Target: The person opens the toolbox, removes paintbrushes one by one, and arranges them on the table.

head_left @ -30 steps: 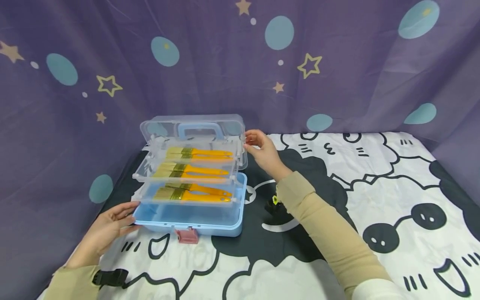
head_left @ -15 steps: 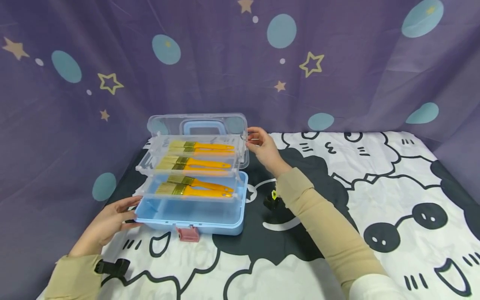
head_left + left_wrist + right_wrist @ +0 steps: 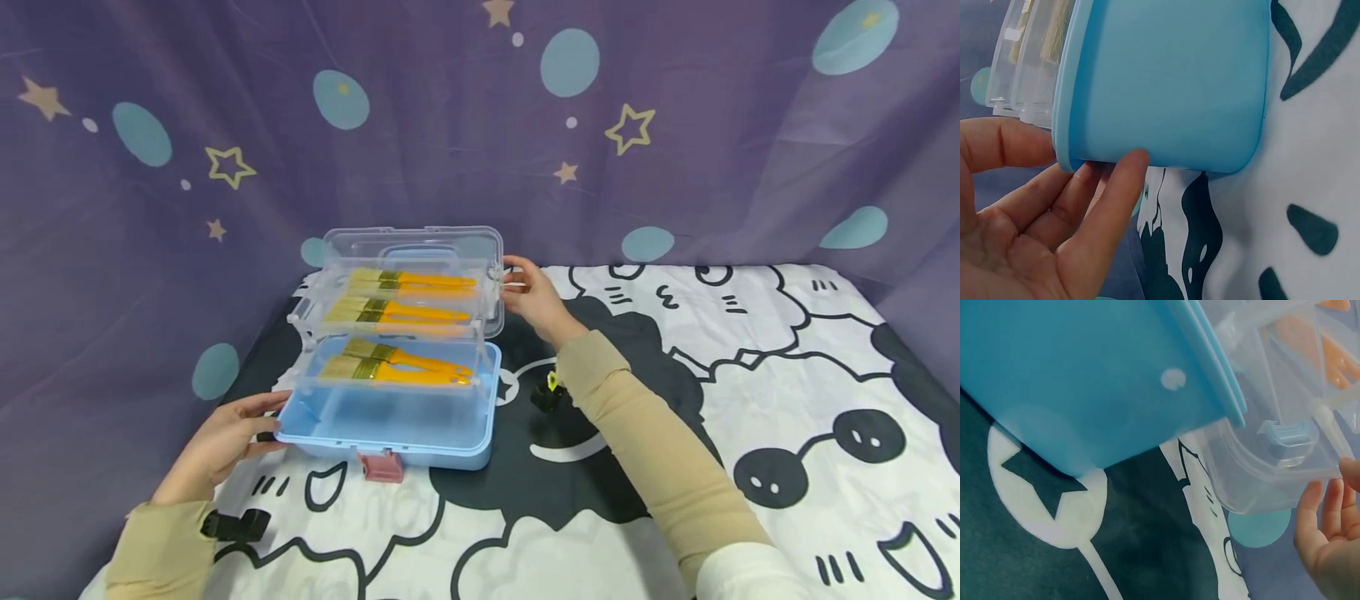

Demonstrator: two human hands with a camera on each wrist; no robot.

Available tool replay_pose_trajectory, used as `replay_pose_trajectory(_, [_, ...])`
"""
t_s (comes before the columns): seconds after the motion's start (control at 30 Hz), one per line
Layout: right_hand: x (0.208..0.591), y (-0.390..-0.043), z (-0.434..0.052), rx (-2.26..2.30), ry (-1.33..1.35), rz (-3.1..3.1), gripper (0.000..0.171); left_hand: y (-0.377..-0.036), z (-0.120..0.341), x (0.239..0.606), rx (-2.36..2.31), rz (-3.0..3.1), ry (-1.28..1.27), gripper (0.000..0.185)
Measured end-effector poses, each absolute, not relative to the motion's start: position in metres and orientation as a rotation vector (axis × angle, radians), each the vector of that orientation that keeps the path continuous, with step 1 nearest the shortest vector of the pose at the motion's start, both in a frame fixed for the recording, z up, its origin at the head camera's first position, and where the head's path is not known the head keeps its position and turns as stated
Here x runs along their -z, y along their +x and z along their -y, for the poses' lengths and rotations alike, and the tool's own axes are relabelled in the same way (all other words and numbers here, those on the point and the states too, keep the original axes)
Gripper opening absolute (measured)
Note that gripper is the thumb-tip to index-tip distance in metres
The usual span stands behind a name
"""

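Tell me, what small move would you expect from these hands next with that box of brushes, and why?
Probably the right hand eases the clear lid forward so the trays fold down. The trays of yellow brushes stand stepped above the blue base, and the left hand steadies its corner.

Blue box base (image 3: 1085, 381) on star-patterned cloth (image 3: 1054, 537), clear lid (image 3: 1266, 469) beside right hand's fingers (image 3: 1325, 525).

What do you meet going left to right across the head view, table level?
Black strap clip → left hand → blue box base → right hand → small black-and-yellow thing.
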State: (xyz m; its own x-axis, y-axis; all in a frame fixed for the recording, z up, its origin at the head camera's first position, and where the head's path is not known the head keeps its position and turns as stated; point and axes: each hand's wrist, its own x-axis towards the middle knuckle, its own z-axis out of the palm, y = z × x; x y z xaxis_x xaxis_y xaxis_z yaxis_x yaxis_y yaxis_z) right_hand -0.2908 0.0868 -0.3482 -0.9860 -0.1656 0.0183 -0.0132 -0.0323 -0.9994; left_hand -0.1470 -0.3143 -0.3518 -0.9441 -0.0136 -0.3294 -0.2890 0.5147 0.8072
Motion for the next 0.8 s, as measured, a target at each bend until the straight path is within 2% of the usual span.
replay_pose_trajectory(0.3, [0.353, -0.298, -0.088, 2.208, -0.040, -1.919, 0.057, -0.150, 0.314, 0.357, -1.389, -2.515, -0.371, 0.061])
replay_pose_trajectory(0.8, [0.369, -0.302, -0.091, 2.215, 0.105, -1.744, 0.059, -0.146, 0.310, 0.355, -1.338, -2.566, -0.303, 0.058])
